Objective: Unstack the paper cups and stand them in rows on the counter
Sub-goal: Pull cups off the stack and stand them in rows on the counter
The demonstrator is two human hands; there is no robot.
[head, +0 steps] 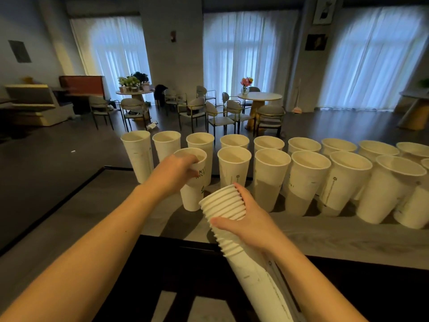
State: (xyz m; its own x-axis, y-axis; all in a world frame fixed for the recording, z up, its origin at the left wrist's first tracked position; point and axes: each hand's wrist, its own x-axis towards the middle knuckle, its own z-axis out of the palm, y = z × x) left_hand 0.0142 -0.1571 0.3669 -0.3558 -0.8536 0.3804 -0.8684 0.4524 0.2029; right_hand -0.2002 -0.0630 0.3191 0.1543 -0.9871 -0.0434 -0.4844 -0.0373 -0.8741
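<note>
My left hand (177, 171) grips a single paper cup (196, 180) near its rim, fingers curled round the side, thumb side hidden from me. The cup is upright at the left end of the front row; can't tell if its base touches the counter (325, 238) or hangs just above. It has dark print on its wall, partly covered by my fingers.

My right hand (250, 219) is clamped on the stack of cups (228, 210), thumb across the near side, fingers wrapped over the top. The stack is tilted, open end up and to the left, its long nested tail running down toward me past the counter's near edge, just beside the cup in my left hand but not touching that I can see.

On the counter are two rows of white cups, all upright, mouths up. The back row (269, 144) runs from the far left corner to the right frame edge. The front row (308, 180) sits just in front of it, cups close together, some touching, running out of view on the right.

Beyond the counter: dim room, round tables with flowers (246, 82), chairs (218, 117), curtained windows (250, 56)
</note>
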